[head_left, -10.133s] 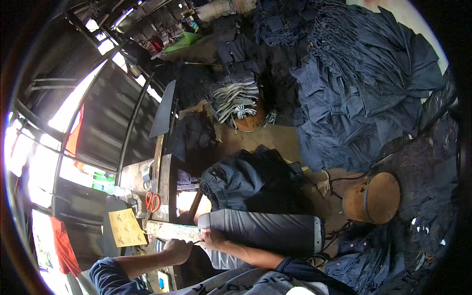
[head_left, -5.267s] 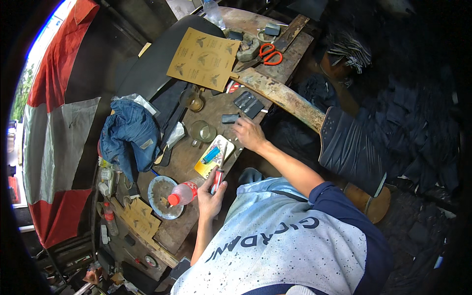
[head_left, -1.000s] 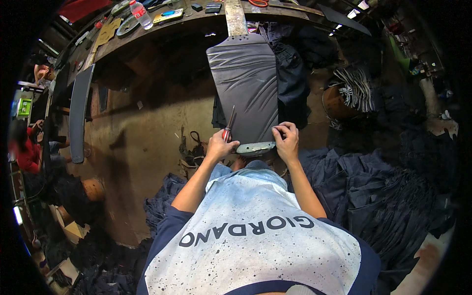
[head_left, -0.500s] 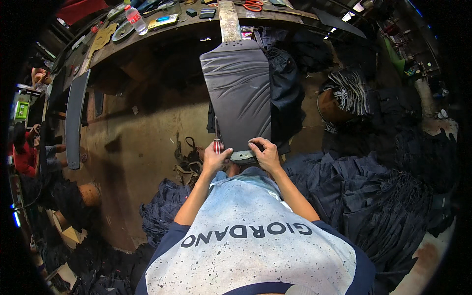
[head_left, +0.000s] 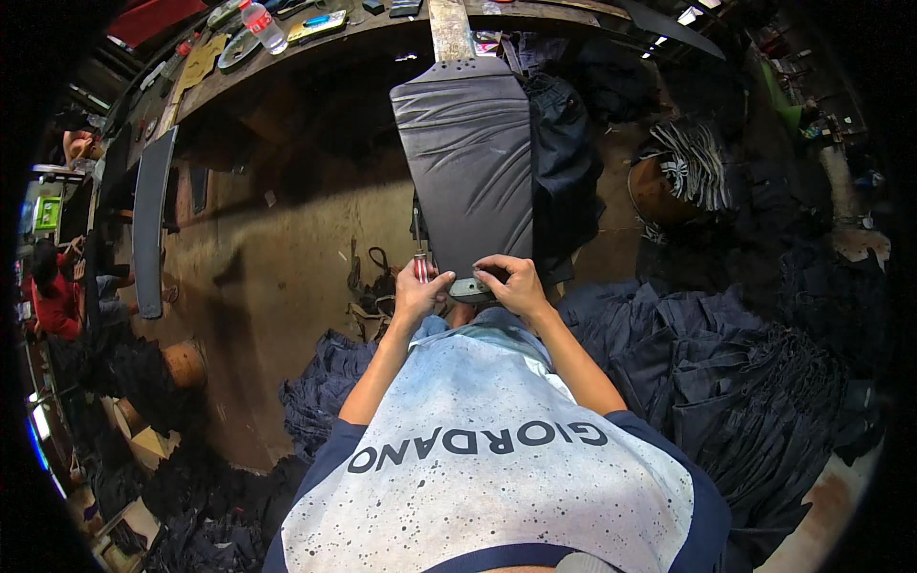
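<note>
A dark grey cloth piece lies stretched and wrinkled over a long board that slopes from the workbench down toward my body. At its near end a pale strip shows, with a small dark spot on it. My left hand is closed around the red-and-white striped handle of a screwdriver-like tool, its thin metal shaft pointing away from me. That hand's thumb reaches to the strip's left end. My right hand pinches thumb and fingers together over the strip's right end; what is between them is too small to make out.
Dark cloth hangs at the board's right. Large heaps of dark fabric lie at the right. A narrow dark board slopes down at the left. On the workbench stands a bottle. A person in red sits far left.
The view has shifted a little, so the bench sits higher in the picture. My right fingers have moved left along the strip, toward my left thumb. The tool stays in my left hand.
</note>
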Demonstrator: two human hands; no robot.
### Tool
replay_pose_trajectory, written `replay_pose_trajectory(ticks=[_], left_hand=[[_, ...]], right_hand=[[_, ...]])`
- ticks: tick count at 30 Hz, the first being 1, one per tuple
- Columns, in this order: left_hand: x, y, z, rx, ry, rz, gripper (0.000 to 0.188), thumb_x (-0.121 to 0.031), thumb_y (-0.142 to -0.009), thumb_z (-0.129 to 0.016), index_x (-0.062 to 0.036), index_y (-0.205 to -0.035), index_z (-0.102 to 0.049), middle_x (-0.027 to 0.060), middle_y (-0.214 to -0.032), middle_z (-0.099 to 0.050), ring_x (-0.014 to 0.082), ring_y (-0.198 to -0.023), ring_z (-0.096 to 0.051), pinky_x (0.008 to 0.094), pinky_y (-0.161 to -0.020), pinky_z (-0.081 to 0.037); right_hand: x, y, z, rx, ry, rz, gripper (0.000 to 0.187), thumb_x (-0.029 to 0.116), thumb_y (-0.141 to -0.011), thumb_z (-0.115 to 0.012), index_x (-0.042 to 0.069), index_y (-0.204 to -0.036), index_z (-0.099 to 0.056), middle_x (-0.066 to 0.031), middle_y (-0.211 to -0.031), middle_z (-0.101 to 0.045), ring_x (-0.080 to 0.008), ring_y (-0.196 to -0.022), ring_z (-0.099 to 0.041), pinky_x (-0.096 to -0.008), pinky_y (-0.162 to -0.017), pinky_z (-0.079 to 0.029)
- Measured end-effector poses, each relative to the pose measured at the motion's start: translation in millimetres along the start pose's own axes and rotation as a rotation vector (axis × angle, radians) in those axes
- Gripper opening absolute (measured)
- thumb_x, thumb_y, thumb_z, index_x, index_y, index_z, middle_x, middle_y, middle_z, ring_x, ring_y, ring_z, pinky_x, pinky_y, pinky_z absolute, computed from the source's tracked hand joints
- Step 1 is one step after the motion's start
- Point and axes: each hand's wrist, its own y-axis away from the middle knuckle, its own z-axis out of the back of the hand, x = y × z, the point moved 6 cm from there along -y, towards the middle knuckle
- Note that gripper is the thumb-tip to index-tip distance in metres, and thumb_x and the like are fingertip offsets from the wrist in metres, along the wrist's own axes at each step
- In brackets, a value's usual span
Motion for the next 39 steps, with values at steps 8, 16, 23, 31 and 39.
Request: replay_pose_trajectory(ticks=[8, 16, 23, 31, 39], left_hand=[[2.5, -4.2, 0.9, 0.022, 0.023, -0.020, 0.033, -0.007, -0.079, -0.080, -0.0073, -0.086, -0.047, 0.0022, -0.072, -0.058, 0.0092, -0.058, -0.057, 0.0241, -0.048, -0.048], [-11.5, 5.8, 2.8, -0.010, -0.189, -0.053, 0.034, -0.020, -0.080, -0.080, -0.0050, -0.086, -0.050, 0.0037, -0.068, -0.058, 0.0110, -0.056, -0.056, 0.0276, -0.049, -0.046], [-53.7, 60.2, 18.0, 0.069, -0.756, -0.228, 0.038, -0.036, -0.092, -0.062, 0.0000, -0.099, -0.054, 0.0235, -0.080, -0.063, 0.0417, -0.078, -0.063, 0.0450, -0.071, -0.049], [-91.4, 109.4, 9.2, 0.253, -0.975, -0.337, 0.030, -0.023, -0.090, -0.063, -0.0070, -0.115, -0.066, 0.0172, -0.097, -0.068, 0.0366, -0.087, -0.066, 0.0433, -0.076, -0.052], [-104.8, 114.5, 0.0, 0.213, -1.118, -0.237, 0.031, -0.026, -0.089, -0.064, -0.0079, -0.114, -0.068, 0.0197, -0.098, -0.070, 0.0372, -0.092, -0.067, 0.0442, -0.080, -0.053]], right_hand=[[9.0, 9.0, -3.1, 0.028, 0.193, 0.245, 0.014, 0.013, -0.076, -0.076, 0.007, -0.089, -0.074, -0.0083, -0.085, -0.072, -0.0260, -0.080, -0.066, -0.0352, -0.072, -0.053], [14.7, 19.7, -10.3, -0.029, 0.355, 0.338, 0.014, 0.012, -0.074, -0.077, 0.010, -0.088, -0.074, -0.0032, -0.089, -0.068, -0.0233, -0.082, -0.065, -0.0348, -0.071, -0.053], [8.9, 20.9, -8.4, -0.073, 0.279, 0.280, 0.015, 0.011, -0.072, -0.079, 0.009, -0.085, -0.073, -0.0047, -0.096, -0.061, -0.0240, -0.082, -0.065, -0.0347, -0.068, -0.053], [2.4, 21.5, -7.9, -0.087, 0.241, 0.279, 0.015, 0.009, -0.070, -0.080, 0.006, -0.083, -0.073, -0.0050, -0.092, -0.061, -0.0220, -0.080, -0.066, -0.0329, -0.068, -0.053], [-2.8, 25.2, -6.1, -0.134, 0.201, 0.275, 0.013, 0.011, -0.069, -0.080, 0.008, -0.080, -0.074, -0.0039, -0.091, -0.061, -0.0231, -0.082, -0.064, -0.0343, -0.067, -0.051]])
